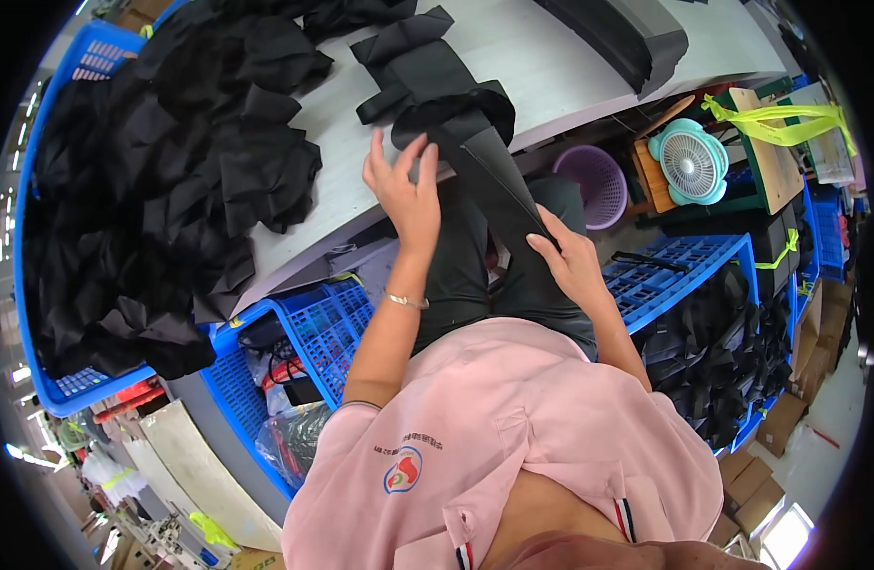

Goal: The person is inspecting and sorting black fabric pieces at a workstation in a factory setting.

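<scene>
A long black fabric piece (pixel 491 163) with a stitched line slopes from the table edge down over my lap. My right hand (pixel 568 258) pinches its lower right edge between thumb and fingers. Beside its upper end is my left hand (pixel 405 190), slightly blurred, fingers spread and nothing in them; whether a fingertip touches the cloth I cannot tell. More black fabric (pixel 427 71), with a looped band, lies on the white table (pixel 541 76) just beyond and seems joined to the piece or overlapping it.
A blue basket (pixel 28 313) heaped with black fabric pieces (pixel 171 171) is at left. A black fabric stack (pixel 598 43) sits far right on the table. Blue crates (pixel 327 328) flank me. Rightward are a purple basket (pixel 591 185) and a turquoise fan (pixel 689 163).
</scene>
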